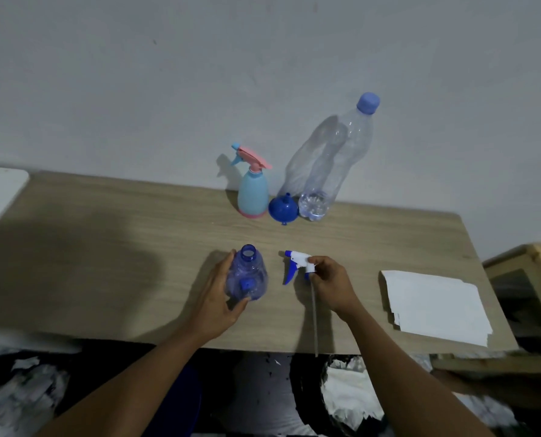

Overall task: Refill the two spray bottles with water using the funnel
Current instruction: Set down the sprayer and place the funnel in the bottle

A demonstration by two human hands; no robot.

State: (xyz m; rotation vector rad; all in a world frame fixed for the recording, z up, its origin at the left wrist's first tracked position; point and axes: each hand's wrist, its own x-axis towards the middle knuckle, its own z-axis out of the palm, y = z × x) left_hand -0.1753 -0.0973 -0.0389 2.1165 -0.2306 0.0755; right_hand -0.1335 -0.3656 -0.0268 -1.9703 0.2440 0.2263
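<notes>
Head view: blue bottle open, funnel next

Left hand (pixel 220 294) wraps the clear blue spray bottle (pixel 247 274), neck uncapped, near centre of the table (pixel 105 247). Right hand (pixel 329 283) pinches the removed trigger head (pixel 297 263), dip tube hanging. Next, probably: park trigger, fetch funnel (pixel 283 208) at far side, between pastel sprayer (pixel 253 190) and water bottle (pixel 332 165).

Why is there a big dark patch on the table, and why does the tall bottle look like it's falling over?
Head view: the dark patch on the table is a soft shadow in dim light, its source unseen. The tall water bottle looks tilted because the wide-angle lens bends things near the edges. The clutter below the table looks smeared and blurry.
</notes>
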